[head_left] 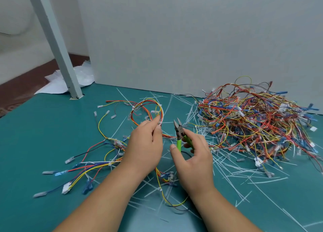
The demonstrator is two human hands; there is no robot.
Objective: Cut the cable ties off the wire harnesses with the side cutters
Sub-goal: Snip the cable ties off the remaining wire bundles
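Pinching the wire harness (104, 165) in your left grip (145, 144), you hold the side cutters (180, 133) in your right grip (194, 156), curled round the handles, blades parted. Cut cable ties (244, 172) litter the table (35, 135) right of it; uncut ties (110, 164) left of the left grip indicate work remains.

a teal table top (43, 126) is spread across the lower half. a pale grey panel (192, 39) is stood upright along its far edge, from 12 to 3 o'clock. a grey post (52, 39) is seen slanting at 10 o'clock, its foot set at the table's far edge. behind it, crumpled white sheets (56, 84) are seen against a dark red-brown floor (21, 86). everything is lit softly and evenly.
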